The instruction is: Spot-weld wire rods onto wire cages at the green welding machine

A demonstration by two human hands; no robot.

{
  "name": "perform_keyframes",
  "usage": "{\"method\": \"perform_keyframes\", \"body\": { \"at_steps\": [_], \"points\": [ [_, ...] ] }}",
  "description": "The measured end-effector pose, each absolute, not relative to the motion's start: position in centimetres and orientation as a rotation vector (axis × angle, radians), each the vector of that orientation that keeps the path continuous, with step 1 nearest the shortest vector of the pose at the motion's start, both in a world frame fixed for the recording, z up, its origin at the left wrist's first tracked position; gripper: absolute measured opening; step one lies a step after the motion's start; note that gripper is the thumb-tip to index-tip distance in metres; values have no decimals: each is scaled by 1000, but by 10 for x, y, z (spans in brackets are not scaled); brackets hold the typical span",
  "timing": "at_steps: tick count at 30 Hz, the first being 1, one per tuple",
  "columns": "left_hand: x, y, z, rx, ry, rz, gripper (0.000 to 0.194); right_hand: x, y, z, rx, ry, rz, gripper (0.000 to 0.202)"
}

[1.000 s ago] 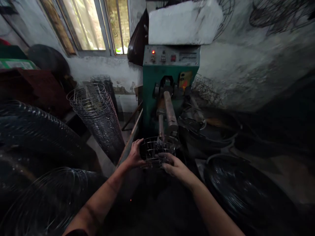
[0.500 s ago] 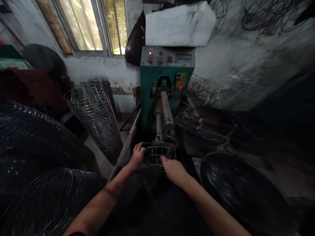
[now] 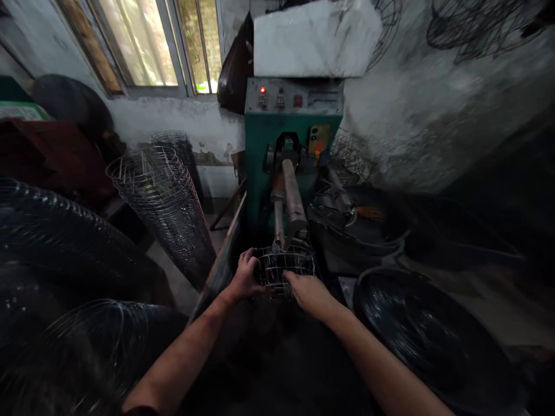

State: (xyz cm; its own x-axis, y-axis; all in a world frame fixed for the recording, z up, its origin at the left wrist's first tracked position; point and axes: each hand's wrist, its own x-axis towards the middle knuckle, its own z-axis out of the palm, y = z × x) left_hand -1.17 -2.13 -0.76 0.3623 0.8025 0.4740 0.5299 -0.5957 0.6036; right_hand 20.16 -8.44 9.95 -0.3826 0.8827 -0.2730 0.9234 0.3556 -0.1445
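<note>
A round wire basket [image 3: 277, 261] of thin metal rods sits between my hands, under the arms of a green spot-welding machine [image 3: 262, 130]. My left hand [image 3: 246, 276] grips its left rim, fingers curled over the top and thumb lower down. On the near side, my right hand [image 3: 306, 290] is closed at the wire, its thumb and finger against the basket. The machine's upper arm [image 3: 292, 193] reaches down to the basket's far rim. Whether its tip touches the wire I cannot tell. The basket's underside is lost in shadow.
Nested wire baskets stand in a tall stack [image 3: 169, 208] at left, with more wire pieces [image 3: 99, 335] nearer me. To the right are a dark tub [image 3: 359, 242] and a coil of wire [image 3: 411, 329]. A board edge [image 3: 223, 254] runs along my left side.
The basket has turned and tilted a little between my hands, and its right side sits slightly farther right. Both hands keep hold of it. The view has shifted slightly.
</note>
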Motion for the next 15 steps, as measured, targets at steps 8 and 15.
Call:
{"method": "perform_keyframes", "body": {
  "at_steps": [8, 15],
  "points": [
    [-4, -14, -4, 2264, 1130, 1152, 65, 206, -75, 102, 1667, 2473, -370, 36],
    [1, -19, -6, 2205, 1192, 1213, 55, 207, -75, 107, 1725, 2485, -429, 29]
  ]
}}
